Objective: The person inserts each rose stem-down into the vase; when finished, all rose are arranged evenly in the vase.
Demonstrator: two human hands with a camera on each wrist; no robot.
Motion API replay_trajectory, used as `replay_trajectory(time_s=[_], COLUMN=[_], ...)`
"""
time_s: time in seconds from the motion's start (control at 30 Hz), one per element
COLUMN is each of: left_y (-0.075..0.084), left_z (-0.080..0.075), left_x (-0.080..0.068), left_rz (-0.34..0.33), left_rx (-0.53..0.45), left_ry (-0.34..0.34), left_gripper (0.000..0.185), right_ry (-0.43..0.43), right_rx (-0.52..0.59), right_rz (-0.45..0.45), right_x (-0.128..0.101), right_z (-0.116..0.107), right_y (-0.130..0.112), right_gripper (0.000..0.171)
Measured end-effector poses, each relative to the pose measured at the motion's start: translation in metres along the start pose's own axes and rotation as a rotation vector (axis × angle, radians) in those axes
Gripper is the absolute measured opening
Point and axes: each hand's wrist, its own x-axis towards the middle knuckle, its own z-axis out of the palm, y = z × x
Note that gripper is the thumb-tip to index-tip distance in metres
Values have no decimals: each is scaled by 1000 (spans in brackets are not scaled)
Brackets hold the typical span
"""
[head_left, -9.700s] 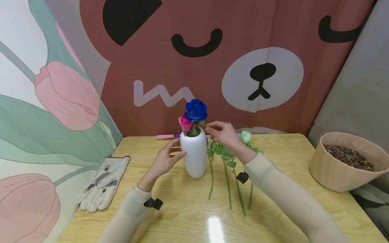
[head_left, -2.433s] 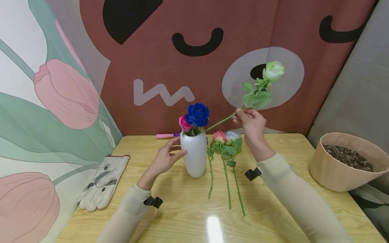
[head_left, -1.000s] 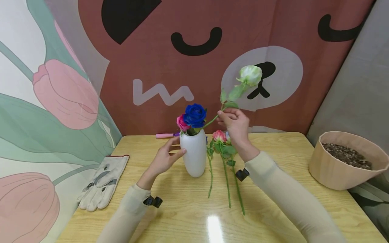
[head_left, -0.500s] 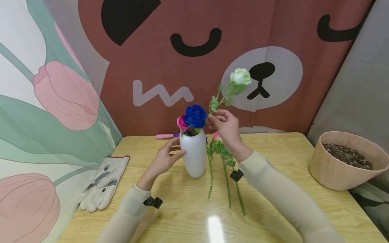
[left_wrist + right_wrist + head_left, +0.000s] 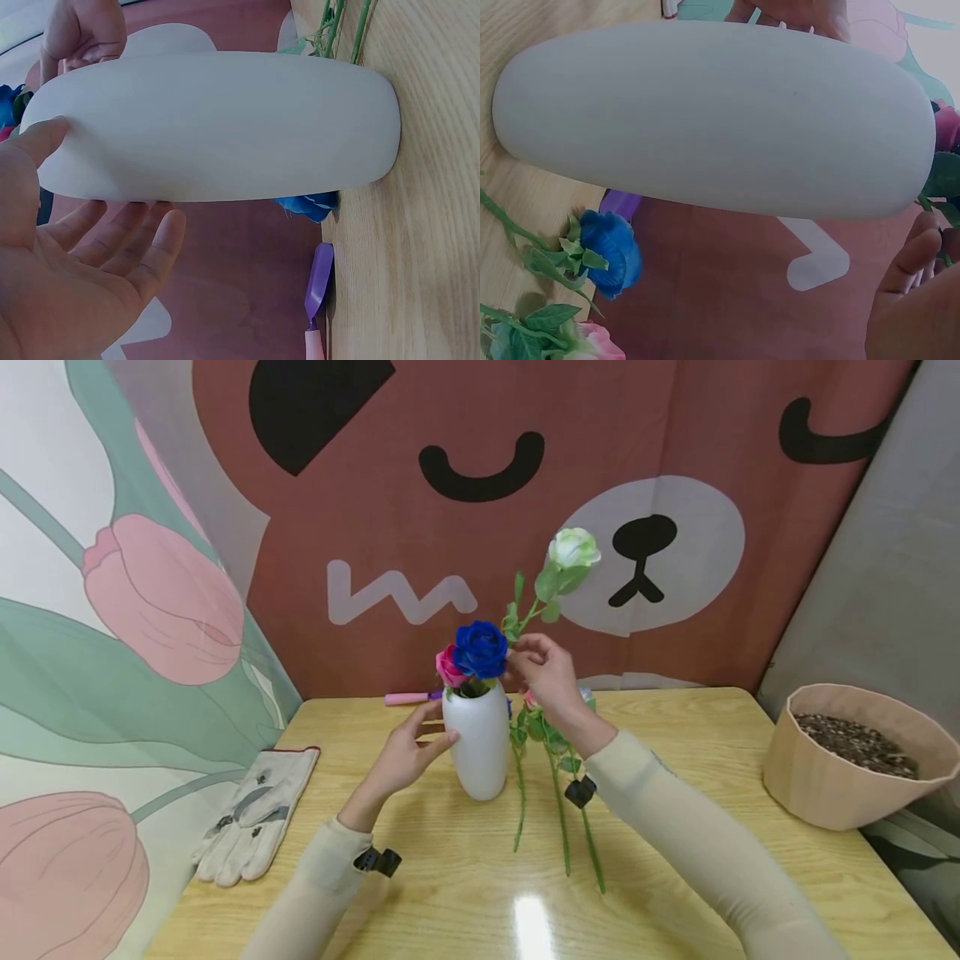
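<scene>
1. Currently, head view: the right hand point(image 5: 542, 670) is pinching the white rose point(image 5: 573, 548), feeding its stem into the white vase point(image 5: 476, 742) mid-table; next, in my judgement, the stem needs lowering. A second ago, the rose was leaning further right.
2. Left wrist: the left hand point(image 5: 71, 277), fingers relaxed, is steadying the vase.
3. Right wrist: a loose blue flower point(image 5: 611, 251) is lying behind the vase.

Left hand point(image 5: 408, 752) open, fingers straight; right hand point(image 5: 543, 672) raised, pinching.
</scene>
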Motion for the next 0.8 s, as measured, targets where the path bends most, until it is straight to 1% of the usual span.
replay_trajectory(time_s=[0.2,0.33,0.6,0.8], left_y=[-1,-1,-3,-3], left_z=[0,0,0,0], left_x=[0,1,2,2], left_rz=[2,5,12,-3], left_rx=[7,3,-9,-10], left_ry=[4,5,4,-3], left_gripper=[59,59,59,60], right_ry=[-12,-18,-83,-56], right_rx=[-46,-30,-33,16], right_rz=[14,16,79,101], right_x=[0,0,3,4], right_z=[0,1,1,0], right_y=[1,2,3,5], right_gripper=[22,23,29,28])
